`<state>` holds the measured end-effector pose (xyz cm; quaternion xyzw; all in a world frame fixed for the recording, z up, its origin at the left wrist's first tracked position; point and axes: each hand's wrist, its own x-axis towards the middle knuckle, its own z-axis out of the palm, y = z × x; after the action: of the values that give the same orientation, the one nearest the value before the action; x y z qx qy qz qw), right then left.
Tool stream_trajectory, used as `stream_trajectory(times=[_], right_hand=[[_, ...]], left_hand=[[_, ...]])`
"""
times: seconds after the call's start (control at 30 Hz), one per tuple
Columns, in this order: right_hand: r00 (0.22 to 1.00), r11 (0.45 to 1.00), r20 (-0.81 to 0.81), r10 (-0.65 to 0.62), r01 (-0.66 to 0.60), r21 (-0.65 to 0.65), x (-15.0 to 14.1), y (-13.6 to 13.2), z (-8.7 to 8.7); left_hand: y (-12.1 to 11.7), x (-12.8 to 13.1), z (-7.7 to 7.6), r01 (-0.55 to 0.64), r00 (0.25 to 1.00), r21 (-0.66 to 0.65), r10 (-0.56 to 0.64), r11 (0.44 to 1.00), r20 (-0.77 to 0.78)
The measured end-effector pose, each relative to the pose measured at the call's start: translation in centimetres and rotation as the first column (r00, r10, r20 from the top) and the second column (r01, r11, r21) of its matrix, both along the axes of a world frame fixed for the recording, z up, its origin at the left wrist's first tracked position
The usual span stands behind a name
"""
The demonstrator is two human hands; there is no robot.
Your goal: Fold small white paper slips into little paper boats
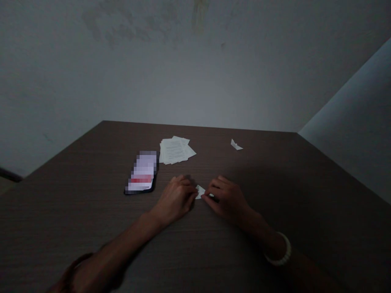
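Note:
A small folded piece of printed paper (200,191) is held low over the table between my two hands, its middle showing in the gap. My left hand (179,196) pinches its left edge between thumb and fingers. On the other side, my right hand (226,198) grips the right part with thumb and fingertips, which cover much of it. Farther back on the right lies a small folded paper boat (236,145), apart from both hands. A loose stack of printed paper sheets (174,150) rests beyond my left hand.
A phone (142,173) with a lit, blurred screen lies left of my left hand. The brown wooden table (189,260) runs back to a stained grey wall (195,73). Another wall (360,122) borders the table on the right. The light is dim.

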<state>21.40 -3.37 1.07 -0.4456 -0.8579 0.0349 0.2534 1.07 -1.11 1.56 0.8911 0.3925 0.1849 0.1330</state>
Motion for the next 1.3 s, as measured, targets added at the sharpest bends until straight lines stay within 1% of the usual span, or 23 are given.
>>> stream_trajectory(times=[0.17,0.43,0.7,0.83,1.0,1.3], right_hand=[[0.997,0.995,-0.035,-0.064,0.061,-0.076,-0.3,0.0,-0.3],[0.982,0.986,-0.11,-0.154,0.145,-0.087,-0.9,-0.2,-0.7],[0.982,0.986,-0.105,-0.159,0.151,-0.075,-1.1,-0.5,-0.7],[0.977,0.98,-0.115,-0.177,0.164,-0.113,-1.2,-0.6,-0.6],[0.971,0.974,-0.143,-0.189,0.167,-0.156,-1.1,-0.6,-0.4],[0.97,0.966,-0.122,-0.21,0.186,-0.181,-0.1,-0.2,-0.7]], left_hand=[[0.0,-0.1,0.0,-0.018,1.0,-0.01,0.018,1.0,-0.002],[0.0,0.0,0.1,-0.026,0.999,-0.011,0.025,1.0,-0.02],[0.0,0.0,0.3,-0.028,0.999,-0.002,0.028,1.0,-0.022],[0.0,0.1,0.4,-0.015,0.999,-0.011,0.015,1.0,-0.028],[0.1,0.1,0.1,-0.025,0.999,-0.011,0.025,1.0,-0.031],[0.2,-0.1,-0.4,-0.023,0.999,-0.002,0.023,1.0,-0.033]])
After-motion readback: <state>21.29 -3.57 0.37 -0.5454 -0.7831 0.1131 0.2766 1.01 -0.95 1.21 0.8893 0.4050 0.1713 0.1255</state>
